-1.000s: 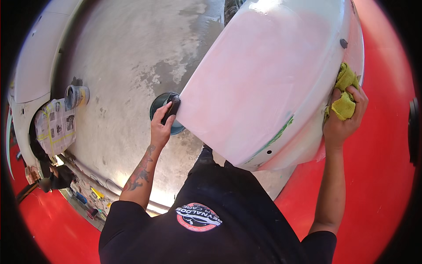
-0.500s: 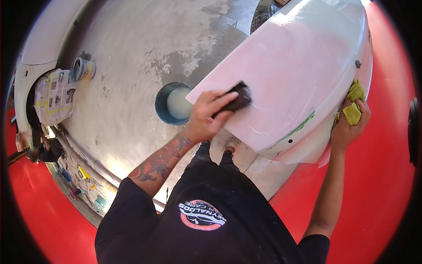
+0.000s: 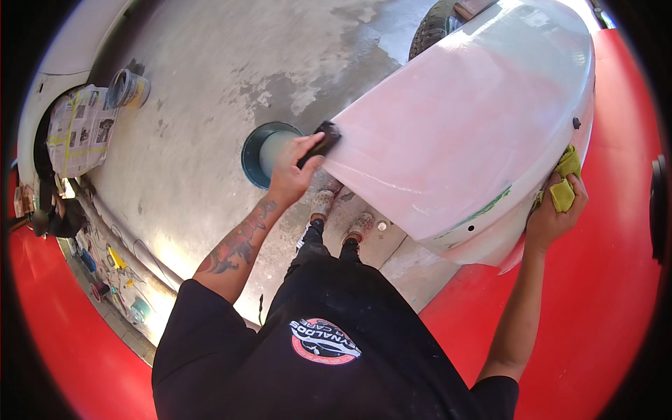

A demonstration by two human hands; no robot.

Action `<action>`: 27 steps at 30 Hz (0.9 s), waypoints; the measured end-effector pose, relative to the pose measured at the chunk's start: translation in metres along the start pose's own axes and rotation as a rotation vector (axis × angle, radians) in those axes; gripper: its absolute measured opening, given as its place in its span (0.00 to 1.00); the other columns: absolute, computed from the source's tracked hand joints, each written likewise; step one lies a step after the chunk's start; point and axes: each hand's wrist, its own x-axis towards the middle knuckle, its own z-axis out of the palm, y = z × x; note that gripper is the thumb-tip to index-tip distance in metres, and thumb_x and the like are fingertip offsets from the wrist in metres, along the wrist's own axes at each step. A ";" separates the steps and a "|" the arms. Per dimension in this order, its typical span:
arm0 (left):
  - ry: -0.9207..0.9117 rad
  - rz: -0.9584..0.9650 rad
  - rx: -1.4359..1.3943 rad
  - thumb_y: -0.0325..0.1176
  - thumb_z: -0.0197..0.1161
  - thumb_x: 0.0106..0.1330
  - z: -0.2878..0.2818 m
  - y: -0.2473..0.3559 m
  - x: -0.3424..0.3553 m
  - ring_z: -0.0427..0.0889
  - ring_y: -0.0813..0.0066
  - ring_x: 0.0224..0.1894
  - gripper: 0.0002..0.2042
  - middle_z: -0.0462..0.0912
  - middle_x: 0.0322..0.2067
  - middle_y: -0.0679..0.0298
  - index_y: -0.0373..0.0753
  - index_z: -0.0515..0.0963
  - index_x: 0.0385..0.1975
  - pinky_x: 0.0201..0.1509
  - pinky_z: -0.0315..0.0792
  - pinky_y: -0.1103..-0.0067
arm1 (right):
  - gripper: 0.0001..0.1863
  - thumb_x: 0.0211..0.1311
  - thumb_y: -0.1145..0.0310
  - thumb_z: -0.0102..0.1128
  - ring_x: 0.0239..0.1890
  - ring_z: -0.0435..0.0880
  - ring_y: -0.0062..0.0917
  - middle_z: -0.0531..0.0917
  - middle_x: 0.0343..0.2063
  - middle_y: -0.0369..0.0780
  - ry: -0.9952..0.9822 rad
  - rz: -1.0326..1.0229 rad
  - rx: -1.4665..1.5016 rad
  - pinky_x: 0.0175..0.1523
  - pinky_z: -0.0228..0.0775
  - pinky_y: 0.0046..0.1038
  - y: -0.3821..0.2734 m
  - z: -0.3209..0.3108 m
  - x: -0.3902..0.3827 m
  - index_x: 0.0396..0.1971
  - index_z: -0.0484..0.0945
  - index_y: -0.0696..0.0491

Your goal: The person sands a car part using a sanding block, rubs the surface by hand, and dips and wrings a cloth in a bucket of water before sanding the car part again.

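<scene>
A black sanding block (image 3: 323, 143) is gripped in my left hand (image 3: 292, 170), fingers closed along it. The block sits at the near left corner of a white and pinkish car body panel (image 3: 455, 133), which has a smooth, wet-looking surface. On the panel's right edge rests my right hand (image 3: 555, 222), closed around a folded yellow-green cloth (image 3: 564, 187). A green streak and a small dark hole mark the panel's near edge. Just left of the block stands a dark teal bucket (image 3: 246, 157) of cloudy liquid.
A tyre (image 3: 430, 29) shows beyond the panel. On the left are a car body (image 3: 66, 49), a newspaper-masked wheel area (image 3: 80, 133) and a clear tub (image 3: 127, 89). Another person (image 3: 63, 215) is at the far left, near scattered tools (image 3: 115, 259). A red surface (image 3: 588, 315) lies to the right.
My left hand has drawn the sanding block leftward across the panel to its corner. The right hand has stayed on the cloth at the edge. The view has shifted slightly.
</scene>
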 end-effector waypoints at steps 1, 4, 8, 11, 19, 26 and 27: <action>0.021 -0.019 0.125 0.27 0.65 0.65 -0.011 -0.008 0.008 0.79 0.56 0.52 0.20 0.82 0.50 0.53 0.41 0.81 0.57 0.59 0.72 0.67 | 0.15 0.64 0.74 0.70 0.54 0.76 0.33 0.77 0.48 0.41 -0.003 0.000 -0.005 0.62 0.68 0.34 -0.001 -0.001 0.000 0.47 0.78 0.59; 0.040 0.037 0.097 0.25 0.66 0.63 0.006 0.011 0.001 0.80 0.56 0.51 0.20 0.82 0.49 0.54 0.40 0.81 0.57 0.58 0.72 0.68 | 0.14 0.64 0.73 0.69 0.54 0.76 0.33 0.77 0.48 0.40 -0.005 0.011 0.024 0.62 0.67 0.34 0.000 -0.003 0.000 0.47 0.78 0.59; -0.216 0.453 -0.105 0.26 0.74 0.51 0.041 0.162 0.008 0.78 0.61 0.47 0.28 0.81 0.52 0.58 0.46 0.82 0.57 0.51 0.72 0.69 | 0.14 0.65 0.73 0.69 0.53 0.76 0.34 0.77 0.47 0.41 -0.005 0.003 0.017 0.62 0.68 0.34 0.001 -0.003 -0.001 0.47 0.78 0.59; -0.285 0.628 -0.193 0.29 0.74 0.52 0.061 0.204 0.034 0.77 0.63 0.44 0.26 0.81 0.52 0.58 0.48 0.83 0.56 0.49 0.71 0.69 | 0.15 0.65 0.72 0.69 0.53 0.77 0.33 0.77 0.48 0.42 -0.005 -0.016 -0.023 0.61 0.68 0.34 0.002 -0.001 0.003 0.48 0.77 0.59; -0.390 0.579 -0.099 0.32 0.74 0.54 0.026 0.156 0.001 0.77 0.67 0.43 0.27 0.81 0.55 0.65 0.55 0.82 0.57 0.49 0.69 0.71 | 0.15 0.64 0.71 0.70 0.54 0.77 0.37 0.78 0.48 0.44 0.003 0.013 -0.068 0.63 0.67 0.36 -0.008 -0.005 0.002 0.47 0.78 0.58; -0.166 0.651 -0.149 0.30 0.66 0.65 0.133 0.163 0.202 0.81 0.56 0.51 0.19 0.83 0.53 0.56 0.44 0.81 0.58 0.59 0.73 0.69 | 0.17 0.55 0.73 0.73 0.56 0.76 0.43 0.80 0.47 0.47 0.033 -0.030 0.030 0.66 0.65 0.39 -0.016 0.007 0.006 0.44 0.79 0.56; -0.178 0.661 -0.161 0.30 0.66 0.65 0.137 0.168 0.201 0.81 0.56 0.51 0.19 0.83 0.53 0.56 0.44 0.81 0.58 0.59 0.73 0.69 | 0.17 0.54 0.73 0.73 0.56 0.76 0.43 0.80 0.47 0.46 0.033 -0.034 0.027 0.65 0.65 0.39 -0.014 0.006 0.005 0.44 0.79 0.55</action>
